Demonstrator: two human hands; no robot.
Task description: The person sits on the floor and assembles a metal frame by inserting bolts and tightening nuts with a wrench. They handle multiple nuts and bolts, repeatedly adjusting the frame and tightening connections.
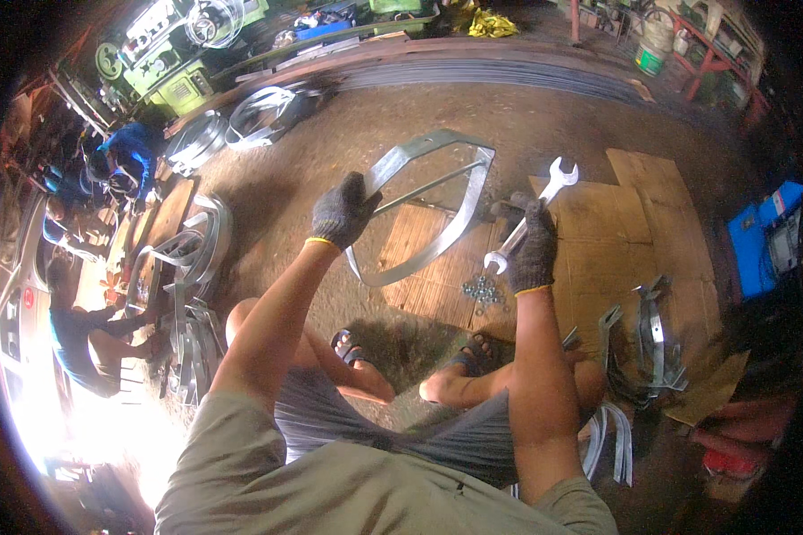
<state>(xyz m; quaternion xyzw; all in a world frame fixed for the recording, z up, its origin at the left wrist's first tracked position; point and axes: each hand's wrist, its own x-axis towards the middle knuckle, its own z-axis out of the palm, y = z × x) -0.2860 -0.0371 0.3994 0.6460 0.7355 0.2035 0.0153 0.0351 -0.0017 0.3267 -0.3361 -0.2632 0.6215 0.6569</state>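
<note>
My left hand (pixel 341 212), in a dark knitted glove, is closed on the left side of a bent metal strap bracket (pixel 430 143). This silvery band forms a loop with a flat, angled top, and a thin rod (pixel 428 185) runs across it. My right hand (pixel 535 245), gloved alike, grips a double open-ended wrench (pixel 558 178) by its shank, the larger jaw pointing up. The bracket and wrench are held apart. Below them, a small pile of nuts (pixel 480 290) lies at the edge of a wooden board (pixel 419 299).
Flattened cardboard (pixel 598 223) and bent metal straps (pixel 653 339) lie at right, near a blue case (pixel 758 241). More bands (pixel 196 254) are stacked at left, where people (pixel 94 343) sit. Long metal strips (pixel 473 76) and a green machine (pixel 174 85) stand far back.
</note>
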